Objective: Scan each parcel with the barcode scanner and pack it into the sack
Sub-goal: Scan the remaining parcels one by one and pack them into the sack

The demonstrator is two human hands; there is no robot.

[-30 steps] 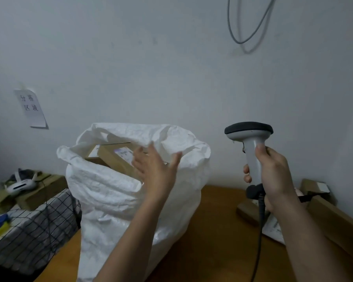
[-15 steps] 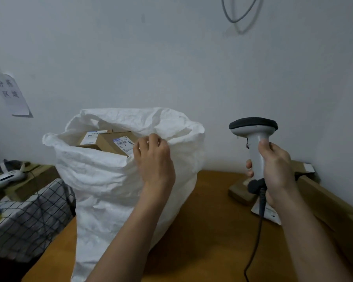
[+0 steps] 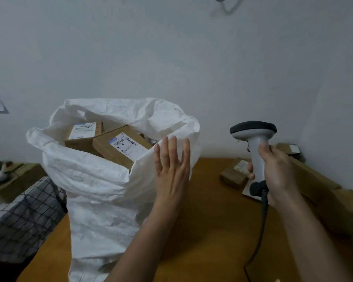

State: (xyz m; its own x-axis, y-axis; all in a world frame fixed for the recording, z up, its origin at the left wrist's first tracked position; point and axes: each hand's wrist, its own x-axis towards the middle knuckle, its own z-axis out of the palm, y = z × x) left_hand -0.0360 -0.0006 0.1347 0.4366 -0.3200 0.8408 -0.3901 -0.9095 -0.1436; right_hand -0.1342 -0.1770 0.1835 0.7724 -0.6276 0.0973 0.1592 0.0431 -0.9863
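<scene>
White sack (image 3: 102,180) of parcels (image 3: 118,147), left hand (image 3: 171,169) flat, right hand (image 3: 277,171) gripping scanner (image 3: 253,139)

Filling the white sack's (image 3: 102,180) mouth nearly to the rim: two labelled cardboard parcels (image 3: 118,148), leaving little gap beside them. Lying bare between sack and scanner cable (image 3: 260,226): wooden tabletop (image 3: 212,210). Crowding the table's right edge: more boxes (image 3: 232,176).

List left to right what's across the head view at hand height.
Mesh-covered stack → white sack → left hand → barcode scanner in the right hand → long cardboard parcel by the wall.
</scene>
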